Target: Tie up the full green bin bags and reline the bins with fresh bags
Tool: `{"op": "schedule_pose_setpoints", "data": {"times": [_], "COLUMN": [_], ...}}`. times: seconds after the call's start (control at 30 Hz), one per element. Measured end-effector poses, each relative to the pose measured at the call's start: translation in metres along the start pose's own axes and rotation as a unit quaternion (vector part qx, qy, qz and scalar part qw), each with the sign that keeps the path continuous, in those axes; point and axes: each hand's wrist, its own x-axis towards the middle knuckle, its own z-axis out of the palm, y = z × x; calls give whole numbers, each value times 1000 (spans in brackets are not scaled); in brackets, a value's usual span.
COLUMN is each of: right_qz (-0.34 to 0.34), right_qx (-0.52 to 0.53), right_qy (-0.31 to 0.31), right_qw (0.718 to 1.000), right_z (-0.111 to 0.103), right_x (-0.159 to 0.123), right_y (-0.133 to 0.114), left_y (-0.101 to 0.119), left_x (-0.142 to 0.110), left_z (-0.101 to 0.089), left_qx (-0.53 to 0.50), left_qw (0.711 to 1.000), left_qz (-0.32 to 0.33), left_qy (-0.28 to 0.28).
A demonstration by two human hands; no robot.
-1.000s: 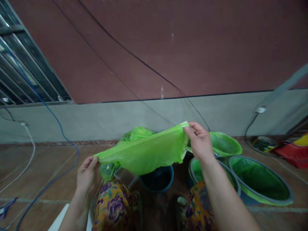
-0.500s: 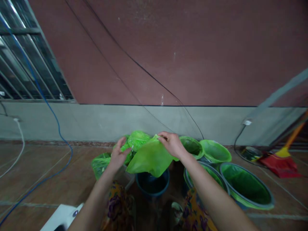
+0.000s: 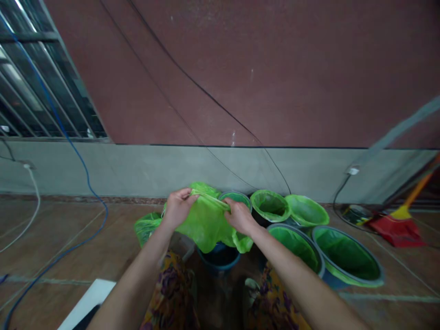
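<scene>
A thin green plastic bag (image 3: 206, 222) hangs between both hands above a small dark blue bucket (image 3: 218, 259) on the floor. My left hand (image 3: 178, 207) pinches the bag's upper edge at its left end. My right hand (image 3: 239, 216) grips the same edge a little to the right. The two hands are close together and the bag sags below them, partly hiding the bucket's rim.
Several buckets lined with green bags (image 3: 347, 261) stand to the right. Crumpled green bags (image 3: 147, 227) lie at the left. A red broom (image 3: 395, 229) rests by the wall. Blue cable (image 3: 85, 183) and white cable (image 3: 32, 206) cross the tiled floor. A white object (image 3: 89, 302) lies near my knee.
The bag was stretched wide between my hands a second ago. Both hands have come together over the blue bucket and now hold the bag bunched at its top edge.
</scene>
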Motion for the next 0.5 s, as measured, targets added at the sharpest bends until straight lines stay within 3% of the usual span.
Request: {"op": "schedule_pose_setpoints", "data": {"times": [0.17,0.37,0.5], "right_qz": [92,27,94], "right_qx": [-38,123,90], "right_qy": [-13,-38,-45], "right_qw": [995,991,991], "right_z": [24,36,68], "right_x": [-13,-21,-33], "right_y": [34,55,57], "left_y": [-1,-9,-2], "left_x": [-2,-10,-14], "left_z": [-26,-40,-44], "left_qx": [-16,-3,-15], "left_qw": [998,994,991], "left_qz": [-33,-44,-50], "left_qy": [60,98,123]}}
